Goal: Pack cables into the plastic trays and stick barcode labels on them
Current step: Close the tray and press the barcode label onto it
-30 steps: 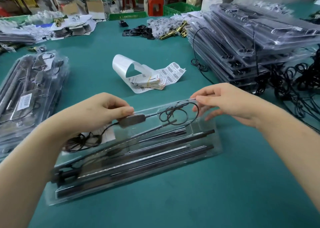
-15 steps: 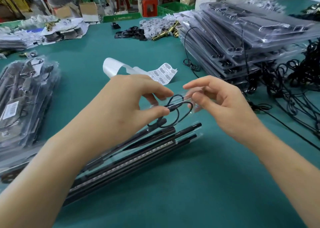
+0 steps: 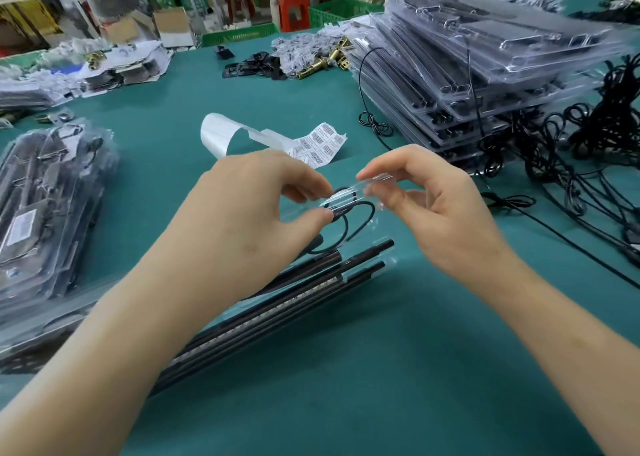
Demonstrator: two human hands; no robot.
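Observation:
A clear plastic tray (image 3: 382, 263) with long black rods (image 3: 298, 291) lies slanted on the green table, its far end raised between my hands. A coiled black cable (image 3: 360, 218) sits in that far end. My left hand (image 3: 256, 209) pinches the cable coil against the tray with thumb and fingers. My right hand (image 3: 436, 206) pinches the tray's clear far edge between thumb and fingertips. A curled sheet of barcode labels (image 3: 318, 145) lies just beyond my hands. My left forearm hides the tray's near part.
A stack of filled trays (image 3: 478, 74) stands at the right, with tangled black cables (image 3: 588, 164) beside it. Packed trays (image 3: 45, 206) pile up at the left. Brass parts (image 3: 322, 62), paper heaps and boxes lie at the table's far side.
My left hand moved from the tray's middle to the far end and took hold of the cable coil. The tray's far end lifted. My right hand shifted its pinch on the far edge.

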